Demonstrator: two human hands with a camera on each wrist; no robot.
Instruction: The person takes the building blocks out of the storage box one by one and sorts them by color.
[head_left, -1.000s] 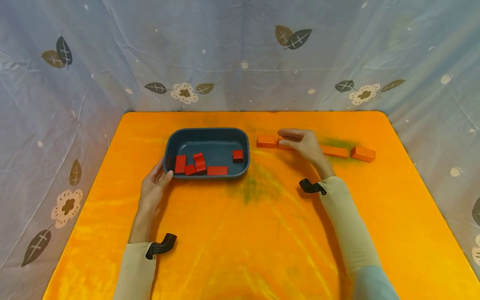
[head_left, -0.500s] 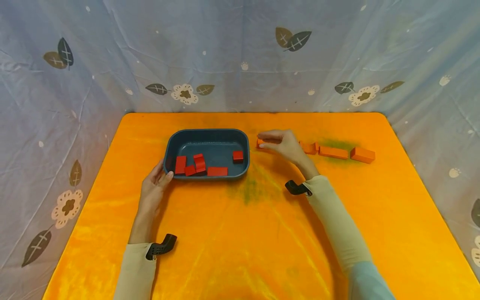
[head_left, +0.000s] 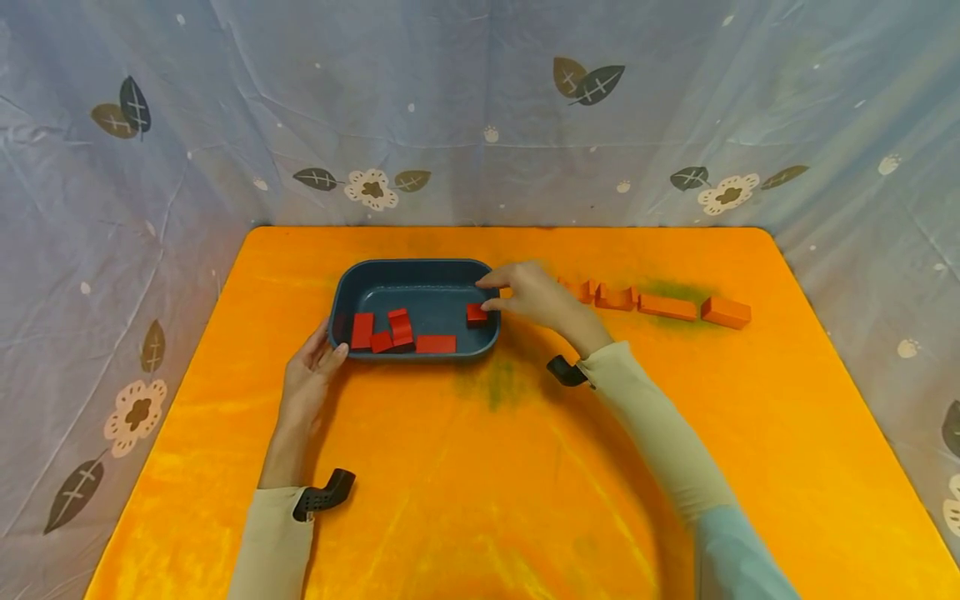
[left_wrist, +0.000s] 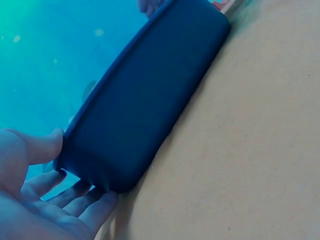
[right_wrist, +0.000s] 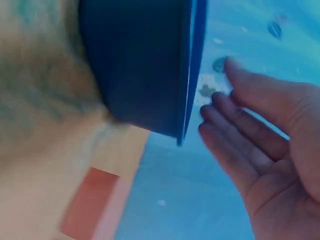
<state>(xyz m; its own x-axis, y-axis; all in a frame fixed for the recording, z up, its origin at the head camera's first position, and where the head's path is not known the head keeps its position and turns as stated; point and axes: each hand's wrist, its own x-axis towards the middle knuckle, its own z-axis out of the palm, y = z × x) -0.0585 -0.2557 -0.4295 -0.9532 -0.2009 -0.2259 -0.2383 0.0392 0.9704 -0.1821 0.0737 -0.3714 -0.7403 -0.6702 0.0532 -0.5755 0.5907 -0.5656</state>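
Blue tray (head_left: pixel 415 271) sits on the orange desk (head_left: pixel 480 467) at about 11 o'clock from centre, red blocks (head_left: pixel 393 329) inside. Left hand (head_left: pixel 309 372) — fingers straight — rests against its near-left corner; right hand (head_left: pixel 529 296) hovers over the right rim, fingers relaxed, gripping nothing visible. Orange blocks (head_left: pixel 660 304) line up at 2 o'clock.

Backdrop: pale blue-grey cloth sheet (head_left: pixel 480 117) hung behind and down both sides of the table, wrinkled, with fold lines. Print on it: dark leaf pairs (head_left: pixel 588 79), cream flowers with brown centres (head_left: pixel 372 188), small white paw marks (head_left: pixel 491 132). Table (head_left: pixel 480 467) has a bright orange, slightly glossy cover, rounded far corners, and a smudgy green stain (head_left: pixel 502 379) near the centre plus another green patch (head_left: pixel 671 289) to the right. Lighting is even and diffuse, with soft shadows. Floor, windows and the rest of the room are not visible.
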